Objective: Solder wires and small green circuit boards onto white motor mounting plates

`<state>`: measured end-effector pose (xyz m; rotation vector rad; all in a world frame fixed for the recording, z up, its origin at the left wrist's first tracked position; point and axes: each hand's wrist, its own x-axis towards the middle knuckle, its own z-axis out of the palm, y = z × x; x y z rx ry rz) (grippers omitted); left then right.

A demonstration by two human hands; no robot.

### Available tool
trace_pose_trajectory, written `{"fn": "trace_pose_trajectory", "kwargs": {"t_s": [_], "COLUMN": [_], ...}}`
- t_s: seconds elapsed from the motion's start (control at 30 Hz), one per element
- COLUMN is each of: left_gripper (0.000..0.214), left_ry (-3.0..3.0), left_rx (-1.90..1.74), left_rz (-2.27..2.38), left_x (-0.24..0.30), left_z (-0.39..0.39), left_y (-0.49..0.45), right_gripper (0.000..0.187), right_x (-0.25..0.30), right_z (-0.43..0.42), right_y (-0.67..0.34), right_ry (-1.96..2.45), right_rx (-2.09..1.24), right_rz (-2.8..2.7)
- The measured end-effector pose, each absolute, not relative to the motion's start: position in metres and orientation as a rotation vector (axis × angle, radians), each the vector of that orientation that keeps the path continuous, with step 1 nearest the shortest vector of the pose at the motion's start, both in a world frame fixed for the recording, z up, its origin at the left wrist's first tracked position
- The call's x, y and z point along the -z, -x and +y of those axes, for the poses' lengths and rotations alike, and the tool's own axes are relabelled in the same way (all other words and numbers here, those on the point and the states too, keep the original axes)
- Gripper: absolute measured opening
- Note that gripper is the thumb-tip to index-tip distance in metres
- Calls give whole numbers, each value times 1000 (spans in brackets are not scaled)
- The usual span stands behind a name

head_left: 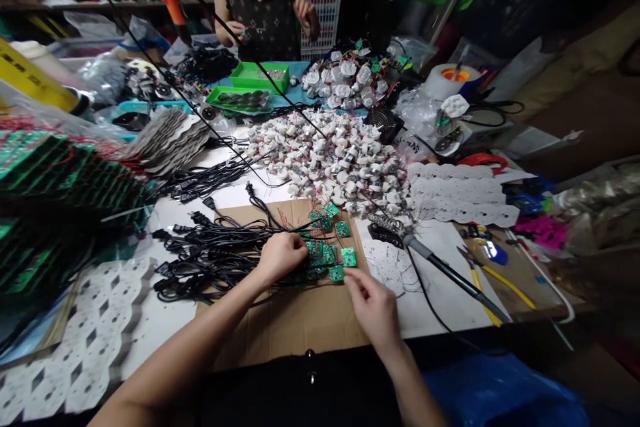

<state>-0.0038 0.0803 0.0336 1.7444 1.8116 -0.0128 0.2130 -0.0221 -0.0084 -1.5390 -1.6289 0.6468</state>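
Note:
My left hand (284, 257) is closed, thumb and fingers together, above the ends of several black power cords (235, 260). Whatever it grips is hidden under the fingers. With fingers pinched, my right hand (374, 307) meets the right edge of a small green circuit board (337, 273). Close by lie another square board (349, 257) and one more board (342, 229), among a cluster with thin red wires. Boards and cords rest on a flat piece of brown cardboard (285, 333).
A soldering iron (440, 267) leans on its coiled stand (385, 223) at the right, near yellow-handled pliers (500, 273). Beyond the cardboard is a heap of white parts (335, 160). Stacked green boards (65, 180) stand left. Across the table a person (265, 7) handles small parts.

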Motion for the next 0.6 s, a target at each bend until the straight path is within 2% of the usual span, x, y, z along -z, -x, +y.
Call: {"fn": "trace_pose_trajectory", "kwargs": {"t_s": [0.13,0.27,0.43,0.6], "left_gripper": [23,22,21,18], "left_ry": [-1757,-1767,-1760,-1972], "left_rx": [-15,-13,-84,-328], "left_rz": [1802,1791,1737,1608], "left_x": [-33,-33,-32,-23], "left_z": [80,79,75,58], "left_y": [5,5,7,14], "right_gripper": [30,32,34,34], "right_x": [0,-5,-7,-8], "right_z": [-12,4,10,10], "right_y": [-180,-164,-159,-161], "right_ry": [1432,1615,1717,1687], "right_rx": [-503,-391,-346,-349], "right_rz": [-1999,-2257,-2326,-2332]}}
